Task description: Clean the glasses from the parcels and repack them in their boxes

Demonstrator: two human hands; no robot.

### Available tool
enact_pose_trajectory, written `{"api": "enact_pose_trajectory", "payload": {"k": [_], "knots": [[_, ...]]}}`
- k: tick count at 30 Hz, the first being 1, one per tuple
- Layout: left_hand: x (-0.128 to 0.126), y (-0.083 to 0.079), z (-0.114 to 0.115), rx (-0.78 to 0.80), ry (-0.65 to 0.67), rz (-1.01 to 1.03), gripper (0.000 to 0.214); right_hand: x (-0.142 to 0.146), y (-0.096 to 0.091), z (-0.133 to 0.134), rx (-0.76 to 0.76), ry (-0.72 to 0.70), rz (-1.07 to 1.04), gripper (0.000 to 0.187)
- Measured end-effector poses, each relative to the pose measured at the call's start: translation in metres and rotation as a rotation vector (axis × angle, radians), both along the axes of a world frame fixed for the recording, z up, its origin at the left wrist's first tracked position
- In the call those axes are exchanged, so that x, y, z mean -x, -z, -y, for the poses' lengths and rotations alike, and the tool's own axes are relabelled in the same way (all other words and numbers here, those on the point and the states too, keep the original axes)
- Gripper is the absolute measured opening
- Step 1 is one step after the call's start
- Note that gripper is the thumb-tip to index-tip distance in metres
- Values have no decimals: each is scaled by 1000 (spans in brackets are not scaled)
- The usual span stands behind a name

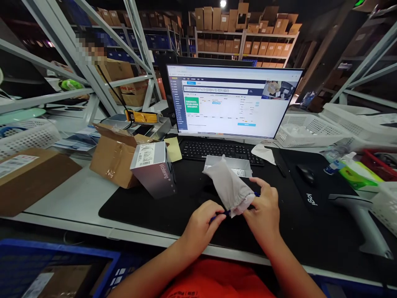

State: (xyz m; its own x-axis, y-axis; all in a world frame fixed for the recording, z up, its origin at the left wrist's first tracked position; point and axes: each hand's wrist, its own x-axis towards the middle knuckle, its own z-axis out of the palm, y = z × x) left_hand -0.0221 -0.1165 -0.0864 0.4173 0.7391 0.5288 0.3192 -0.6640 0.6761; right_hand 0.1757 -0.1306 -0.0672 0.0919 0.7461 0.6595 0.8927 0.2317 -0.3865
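A light grey drawstring pouch [230, 186] hangs between my hands over the black desk mat, its gathered mouth turned toward me. My left hand [203, 223] pinches a blue cord at the left of that mouth. On the other side, my right hand [263, 209] has its fingers closed at the pouch's mouth, where a bit of blue shows. What the pouch contains is hidden. Just behind it lies an open shallow white box [245, 166] with a printed label inside. Left of the pouch stands a grey printed product box [155, 171], and an open cardboard carton [114, 159] is beside that.
A monitor [223, 107] and keyboard [214, 152] stand at the back. To the right are a mouse [305, 174], a barcode scanner [359, 215], a tissue pack [359, 174] and white baskets [310, 130]. Another carton [34, 178] sits left; a blue crate [62, 252] is below the desk edge.
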Motion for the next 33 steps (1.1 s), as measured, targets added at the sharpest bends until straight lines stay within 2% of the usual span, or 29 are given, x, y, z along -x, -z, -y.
{"api": "enact_pose_trajectory", "payload": {"k": [2,4,6,8,11,13,17,20,22,24,27,28,30,33], "knots": [[8,1,-5,86,-21,-44,10,-12,-15,-1,54,11,56,14],[19,1,-10,152,3,-73,11,-30,-28,-4,135,-103,2,9],[30,-2,-16,204,39,-110,11,-54,-35,-11,237,-302,-225,9],[43,-7,-21,260,106,-180,11,-80,-36,-19,288,-378,-655,21],[58,-9,-24,327,283,-295,12,-109,-30,-27,278,-201,-1317,37],[62,-6,-25,346,380,-346,12,-117,-24,-27,316,-150,-1562,40],[61,-4,-30,357,377,-328,12,-120,-17,-20,383,-225,-1823,40],[61,-13,-35,345,414,-314,12,-122,-18,-19,368,-272,-1889,33],[60,-22,-37,314,476,-332,15,-120,-24,-23,279,-248,-1848,27],[58,-29,-39,258,522,-351,17,-112,-34,-30,180,-237,-1705,23],[51,-34,-40,141,519,-373,16,-81,-51,-41,150,-335,-1269,27],[49,-34,-41,87,485,-379,16,-67,-55,-44,182,-359,-1065,34],[46,-34,-43,-32,359,-377,18,-34,-60,-49,290,-358,-604,62],[43,-32,-49,-161,84,-344,18,12,-59,-56,464,-316,32,105]]}}
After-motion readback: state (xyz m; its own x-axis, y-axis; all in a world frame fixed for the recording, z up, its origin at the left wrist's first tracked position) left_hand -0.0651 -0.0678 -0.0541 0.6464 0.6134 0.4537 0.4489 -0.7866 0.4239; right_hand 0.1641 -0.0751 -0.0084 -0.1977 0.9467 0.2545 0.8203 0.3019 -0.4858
